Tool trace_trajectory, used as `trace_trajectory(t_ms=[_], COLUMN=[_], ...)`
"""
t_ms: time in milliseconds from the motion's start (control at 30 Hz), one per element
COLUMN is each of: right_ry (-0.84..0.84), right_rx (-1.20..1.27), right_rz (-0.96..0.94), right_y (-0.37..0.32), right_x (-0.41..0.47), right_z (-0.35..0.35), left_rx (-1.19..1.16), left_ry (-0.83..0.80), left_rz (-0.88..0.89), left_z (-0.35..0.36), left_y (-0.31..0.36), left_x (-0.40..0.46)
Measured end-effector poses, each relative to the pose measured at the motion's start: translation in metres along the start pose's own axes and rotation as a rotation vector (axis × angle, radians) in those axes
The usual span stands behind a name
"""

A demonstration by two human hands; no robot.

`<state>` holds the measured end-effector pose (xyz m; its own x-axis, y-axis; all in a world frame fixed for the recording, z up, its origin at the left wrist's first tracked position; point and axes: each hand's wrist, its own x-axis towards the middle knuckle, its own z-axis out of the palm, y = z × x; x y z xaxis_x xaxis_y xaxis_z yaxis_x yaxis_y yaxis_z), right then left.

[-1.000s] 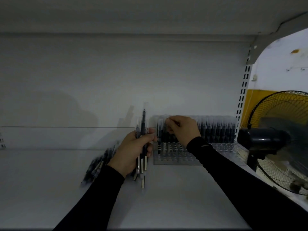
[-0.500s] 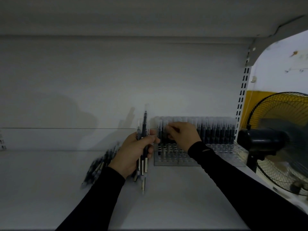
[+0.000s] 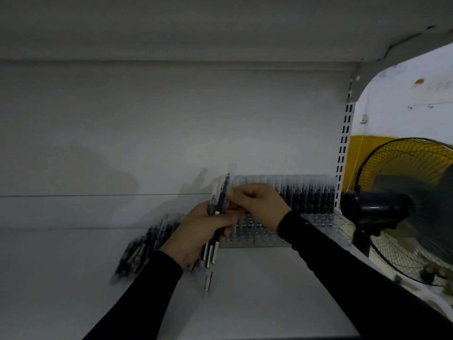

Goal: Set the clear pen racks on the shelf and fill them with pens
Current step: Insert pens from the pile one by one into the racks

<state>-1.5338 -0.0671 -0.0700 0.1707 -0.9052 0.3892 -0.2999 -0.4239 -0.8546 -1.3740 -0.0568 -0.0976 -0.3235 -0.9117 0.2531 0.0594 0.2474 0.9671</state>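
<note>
**Rack part filled; next pen being drawn from the bundle**

Head view: The clear pen rack [image 3: 282,231] already sits on the shelf [image 3: 257,290], at its right end against the back panel. Its rear row is packed with upright dark pens [image 3: 308,197], while the holes nearer the front look unfilled, so by this view the filling is judged well under way but far from finished. Only one rack can be made out; whether more are to come cannot be told.

The left hand [image 3: 198,231] is wrapped around a bundle of pens [image 3: 218,217], just left of the rack's front corner. The bundle's long axis runs close to vertical, leaning slightly right at the top, with pale ends hanging below the fist and the dark ends pointing up towards the back panel. The right hand [image 3: 259,202] is in front of the rack's left part, its fingertips pinched on the upper part of one pen in the bundle.

A loose pile of pens [image 3: 144,246] lies flat on the shelf to the left, blurred, long axes slanting up and to the right. These remain to be racked.
</note>
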Motion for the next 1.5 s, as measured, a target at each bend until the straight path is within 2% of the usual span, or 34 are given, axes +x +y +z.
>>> trace_trajectory(t_ms=[133, 267, 400, 600, 767, 900, 1167, 1500], right_ry=[0.001, 0.248, 0.482, 0.571, 0.525, 0.460, 0.290, 0.262], right_rx=[0.240, 0.475, 0.622, 0.202, -0.191, -0.243, -0.513, -0.529], right_rz=[0.078, 0.174, 0.121, -0.091, -0.177, -0.180, -0.131, -0.104], right_y=[0.001, -0.002, -0.004, 0.010, 0.016, 0.016, 0.026, 0.032], right_x=[0.000, 0.006, 0.016, 0.025, 0.027, 0.032, 0.028, 0.021], right_z=[-0.001, -0.011, -0.034, -0.049, -0.037, -0.028, -0.016, -0.017], left_rx=[-0.021, -0.103, -0.104, -0.169, -0.250, -0.251, -0.170, -0.244], left_ry=[0.008, 0.039, 0.101, 0.185, 0.182, 0.173, 0.202, 0.193], left_rz=[0.012, -0.021, -0.029, -0.025, -0.033, -0.049, -0.042, -0.028], left_z=[0.001, 0.001, -0.001, -0.005, -0.007, -0.008, -0.009, -0.005], left_y=[-0.002, -0.002, -0.003, -0.004, -0.003, 0.000, -0.002, -0.001], left_x=[-0.001, -0.002, 0.000, 0.003, 0.002, 0.000, 0.002, 0.000])
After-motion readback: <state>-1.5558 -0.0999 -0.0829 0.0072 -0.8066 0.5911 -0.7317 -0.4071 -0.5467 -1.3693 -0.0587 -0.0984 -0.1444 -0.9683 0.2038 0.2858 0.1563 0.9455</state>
